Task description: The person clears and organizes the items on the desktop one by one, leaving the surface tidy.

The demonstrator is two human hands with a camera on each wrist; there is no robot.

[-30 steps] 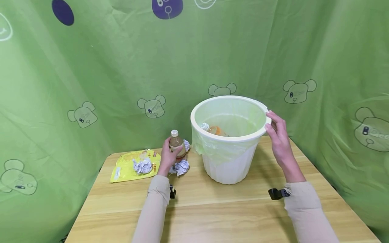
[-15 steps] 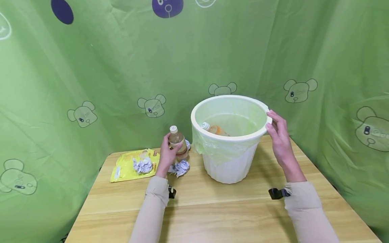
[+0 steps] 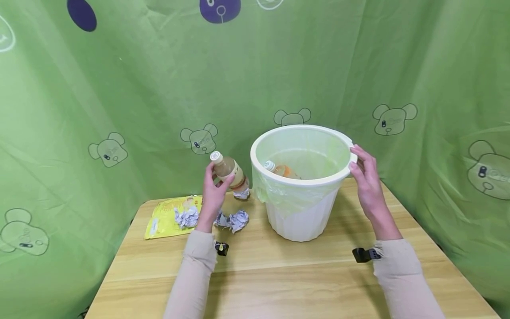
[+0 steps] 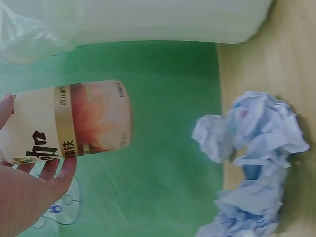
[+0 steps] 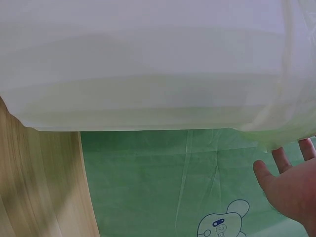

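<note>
My left hand [image 3: 213, 195] grips a plastic drink bottle [image 3: 235, 172] with a white cap and a cream and brown label. The bottle is raised off the table and tilted, cap toward the left. In the left wrist view the label and base of the bottle [image 4: 98, 118] show clear of the table. My right hand [image 3: 368, 188] holds the right rim of a white trash bin [image 3: 299, 226], thumb and fingers at its edge. A pale green liner [image 3: 287, 199] hangs over the bin's rim. Inside lies another bottle [image 3: 287, 172] with orange on it.
Several crumpled paper balls [image 3: 239, 220] lie left of the bin. One crumpled paper [image 3: 186, 217] rests on a flat yellow pouch [image 3: 161, 223] at the table's back left. The wooden table [image 3: 279, 283] ends at a green curtain [image 3: 159, 88].
My left hand has lifted the bottle and moved it slightly left, and the bottle has tipped further. The crumpled paper behind it shows more. My right hand stays on the bin's rim.
</note>
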